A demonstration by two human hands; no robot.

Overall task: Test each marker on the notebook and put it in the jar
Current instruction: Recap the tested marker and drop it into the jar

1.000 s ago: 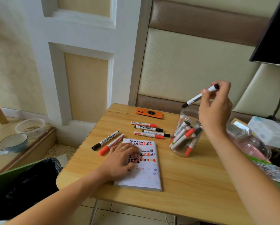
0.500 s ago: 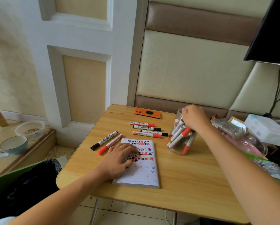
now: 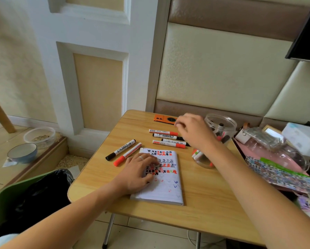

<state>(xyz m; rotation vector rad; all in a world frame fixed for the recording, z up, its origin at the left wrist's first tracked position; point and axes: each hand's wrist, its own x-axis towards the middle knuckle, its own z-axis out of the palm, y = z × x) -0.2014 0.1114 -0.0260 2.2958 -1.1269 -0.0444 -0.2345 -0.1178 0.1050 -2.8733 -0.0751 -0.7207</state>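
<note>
Pressing flat on the notebook (image 3: 160,177), the left hand (image 3: 138,172) is lying with fingers spread over the scribbled page, likely pinning it so it does not slide when the next marker is tried. The right hand (image 3: 193,132) is hanging empty and loosely curled, pinching nothing, above the four loose markers (image 3: 165,138) lying far of the notebook, apparently going for one. Two more markers (image 3: 124,152) are waiting at the notebook's left. The jar (image 3: 217,141) is standing to the right, partly behind that wrist, already holding many markers. Half a second earlier the right hand was at the jar's mouth; a second ago it was holding a black-capped marker above it, so that one is now inside.
</note>
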